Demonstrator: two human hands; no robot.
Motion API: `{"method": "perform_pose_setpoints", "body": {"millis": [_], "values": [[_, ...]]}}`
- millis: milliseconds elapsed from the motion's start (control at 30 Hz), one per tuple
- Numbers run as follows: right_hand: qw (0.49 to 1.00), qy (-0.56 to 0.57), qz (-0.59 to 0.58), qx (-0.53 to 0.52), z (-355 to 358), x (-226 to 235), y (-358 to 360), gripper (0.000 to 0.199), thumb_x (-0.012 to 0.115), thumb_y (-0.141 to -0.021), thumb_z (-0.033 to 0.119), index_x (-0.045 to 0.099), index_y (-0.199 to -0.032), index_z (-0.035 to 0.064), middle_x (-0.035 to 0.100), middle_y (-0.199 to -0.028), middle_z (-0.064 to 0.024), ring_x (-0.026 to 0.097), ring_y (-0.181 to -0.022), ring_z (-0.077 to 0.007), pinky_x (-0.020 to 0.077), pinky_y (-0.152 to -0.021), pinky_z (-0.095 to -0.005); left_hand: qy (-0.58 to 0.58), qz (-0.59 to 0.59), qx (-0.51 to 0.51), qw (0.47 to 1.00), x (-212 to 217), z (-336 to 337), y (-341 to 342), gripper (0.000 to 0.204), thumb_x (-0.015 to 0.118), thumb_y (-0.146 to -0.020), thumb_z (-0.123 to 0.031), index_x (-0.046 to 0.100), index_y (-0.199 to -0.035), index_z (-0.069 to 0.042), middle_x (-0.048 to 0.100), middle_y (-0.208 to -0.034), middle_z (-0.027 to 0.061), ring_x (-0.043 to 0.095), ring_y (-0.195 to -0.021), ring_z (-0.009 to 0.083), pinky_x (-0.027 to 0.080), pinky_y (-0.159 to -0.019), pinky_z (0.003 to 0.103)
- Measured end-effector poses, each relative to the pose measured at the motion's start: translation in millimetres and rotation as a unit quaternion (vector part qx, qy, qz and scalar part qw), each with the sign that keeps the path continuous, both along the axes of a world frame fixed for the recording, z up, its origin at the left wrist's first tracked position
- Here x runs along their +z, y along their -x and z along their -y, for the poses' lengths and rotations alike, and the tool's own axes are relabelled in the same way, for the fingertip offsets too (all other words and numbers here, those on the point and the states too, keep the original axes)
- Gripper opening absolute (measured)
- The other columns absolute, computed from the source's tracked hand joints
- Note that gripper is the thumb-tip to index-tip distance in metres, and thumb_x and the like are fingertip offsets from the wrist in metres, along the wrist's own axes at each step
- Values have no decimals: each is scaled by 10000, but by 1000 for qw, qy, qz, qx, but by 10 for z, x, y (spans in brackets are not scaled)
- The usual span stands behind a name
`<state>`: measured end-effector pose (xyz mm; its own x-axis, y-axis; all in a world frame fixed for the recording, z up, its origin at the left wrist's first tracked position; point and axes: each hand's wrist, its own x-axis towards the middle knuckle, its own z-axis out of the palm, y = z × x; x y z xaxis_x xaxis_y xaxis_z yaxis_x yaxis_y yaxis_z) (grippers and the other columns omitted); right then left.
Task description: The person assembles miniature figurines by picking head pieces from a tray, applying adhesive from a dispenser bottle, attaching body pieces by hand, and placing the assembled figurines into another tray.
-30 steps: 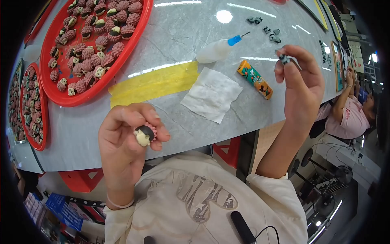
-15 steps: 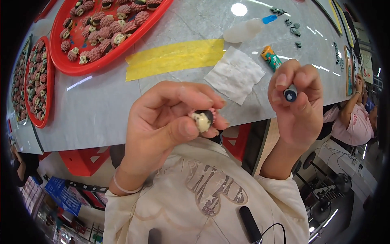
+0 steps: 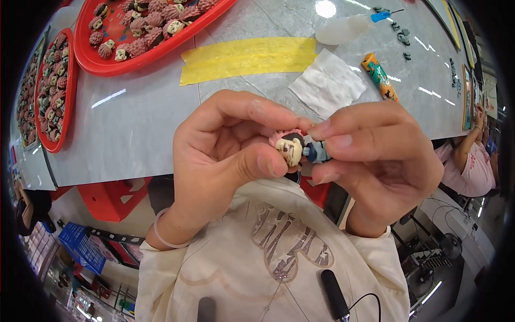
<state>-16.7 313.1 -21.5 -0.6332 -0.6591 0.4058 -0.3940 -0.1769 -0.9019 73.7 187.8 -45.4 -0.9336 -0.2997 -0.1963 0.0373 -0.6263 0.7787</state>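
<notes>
Figurine head (image 3: 290, 148) pinched in left hand (image 3: 225, 161) grip, grey body (image 3: 316, 153) against it.

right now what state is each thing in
left hand: pinching the toy head
toy head: held, touching the grey part
right hand: pinching the grey part
grey part: held against the toy head
near tray: on the table, holding toy heads
far tray: on the table, full of toy heads
tissue: flat, unfolded
tube: lying on its side
bottle: lying down, blue nozzle on
yellow sheet: flat on the table
</notes>
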Motion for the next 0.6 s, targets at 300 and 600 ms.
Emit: {"method": "perform_pose_setpoints", "body": {"millis": [300, 600], "values": [[993, -41, -103, -30, 5, 57, -69, 269, 679, -565, -99, 547, -784, -18, 562, -732, -180, 592, -604, -187, 485, -483, -211, 130, -83, 34, 987, -103, 2, -47, 375, 704, -652, -285, 504, -838, -28, 541, -815, 106, 537, -681, 108, 445, -615, 189], [991, -53, -110, -59, 57, 14, -26, 225, 669, -599, -59, 558, -786, -4, 562, -717, -161, 575, -586, -169, 457, -446, -207, 169, -84, 31, 982, -67, 68, 70, 345, 699, -655, -203, 527, -868, 8, 562, -846, 139, 545, -726, 142, 440, -643, 225]]}}
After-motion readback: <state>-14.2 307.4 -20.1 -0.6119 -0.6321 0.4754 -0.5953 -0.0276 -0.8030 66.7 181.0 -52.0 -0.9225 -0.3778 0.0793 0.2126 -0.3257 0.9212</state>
